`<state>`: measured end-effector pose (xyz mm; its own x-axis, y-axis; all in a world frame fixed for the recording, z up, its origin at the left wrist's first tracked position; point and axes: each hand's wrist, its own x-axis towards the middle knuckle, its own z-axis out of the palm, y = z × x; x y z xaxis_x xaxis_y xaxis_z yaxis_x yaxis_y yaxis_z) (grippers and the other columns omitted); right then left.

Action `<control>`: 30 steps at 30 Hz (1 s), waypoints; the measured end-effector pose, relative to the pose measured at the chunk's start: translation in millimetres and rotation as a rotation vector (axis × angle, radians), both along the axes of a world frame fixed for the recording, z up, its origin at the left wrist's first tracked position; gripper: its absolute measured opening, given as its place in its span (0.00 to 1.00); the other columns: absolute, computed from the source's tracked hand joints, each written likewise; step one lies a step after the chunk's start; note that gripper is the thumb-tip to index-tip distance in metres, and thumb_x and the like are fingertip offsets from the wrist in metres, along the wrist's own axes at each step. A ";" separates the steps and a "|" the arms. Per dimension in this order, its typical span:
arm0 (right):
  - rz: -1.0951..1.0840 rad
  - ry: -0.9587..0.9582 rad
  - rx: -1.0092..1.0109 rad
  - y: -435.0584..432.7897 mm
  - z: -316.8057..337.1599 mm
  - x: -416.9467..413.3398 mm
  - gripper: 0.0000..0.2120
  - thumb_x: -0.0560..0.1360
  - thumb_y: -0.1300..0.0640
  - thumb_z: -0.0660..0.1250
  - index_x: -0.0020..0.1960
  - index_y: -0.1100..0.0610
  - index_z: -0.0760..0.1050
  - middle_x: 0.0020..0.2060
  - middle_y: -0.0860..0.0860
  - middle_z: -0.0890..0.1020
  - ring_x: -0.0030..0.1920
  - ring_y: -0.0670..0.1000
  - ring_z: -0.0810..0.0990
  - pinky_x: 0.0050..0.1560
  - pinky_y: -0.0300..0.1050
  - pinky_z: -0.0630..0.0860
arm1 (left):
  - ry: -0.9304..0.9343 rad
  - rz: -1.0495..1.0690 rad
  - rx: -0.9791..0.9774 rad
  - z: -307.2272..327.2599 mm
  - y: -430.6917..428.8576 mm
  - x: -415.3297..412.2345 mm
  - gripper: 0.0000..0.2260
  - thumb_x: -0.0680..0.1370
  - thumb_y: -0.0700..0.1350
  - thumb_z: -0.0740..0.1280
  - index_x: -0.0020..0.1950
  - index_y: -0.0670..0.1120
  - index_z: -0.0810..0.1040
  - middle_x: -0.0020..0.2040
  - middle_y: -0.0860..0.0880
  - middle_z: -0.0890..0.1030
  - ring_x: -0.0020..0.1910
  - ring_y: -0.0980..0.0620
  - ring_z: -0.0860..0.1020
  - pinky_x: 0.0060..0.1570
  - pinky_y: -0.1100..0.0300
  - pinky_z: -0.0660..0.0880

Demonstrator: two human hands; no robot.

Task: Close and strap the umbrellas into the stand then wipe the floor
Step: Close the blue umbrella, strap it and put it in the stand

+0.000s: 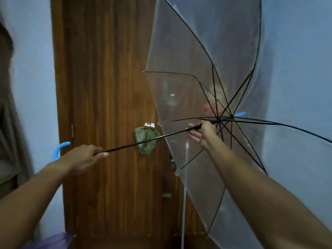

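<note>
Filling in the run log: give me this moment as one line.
clear umbrella: open | left hand: grips shaft by blue handle | right hand: grips shaft near runner

Open clear umbrella canopy (197, 51) across the right, wooden door (107, 69) behind; free space below the shaft (143, 141).

Door sticker (149, 125) — print too blurred to read

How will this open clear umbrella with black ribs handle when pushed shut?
Probably light: left hand and right hand hold it out by its thin black shaft. The clear plastic canopy looks floppy, likely collapsing slack between the stiff-looking ribs.
</note>
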<state>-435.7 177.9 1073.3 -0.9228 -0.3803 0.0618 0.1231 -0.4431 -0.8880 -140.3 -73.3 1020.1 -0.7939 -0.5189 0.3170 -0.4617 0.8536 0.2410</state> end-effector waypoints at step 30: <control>0.245 0.072 0.409 111.8 -102.2 111.1 0.15 0.85 0.58 0.54 0.41 0.55 0.71 0.37 0.50 0.75 0.37 0.44 0.72 0.34 0.35 0.71 | 0.369 -0.261 0.295 -64.9 249.9 -95.6 0.16 0.80 0.62 0.64 0.56 0.55 0.85 0.24 0.53 0.70 0.23 0.53 0.67 0.28 0.57 0.59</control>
<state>-324.5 289.7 971.1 -0.8021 -0.5922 -0.0772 0.1116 -0.0217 -0.9935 -236.0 176.6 955.2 -0.7721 -0.4283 0.4695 -0.0827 0.8002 0.5939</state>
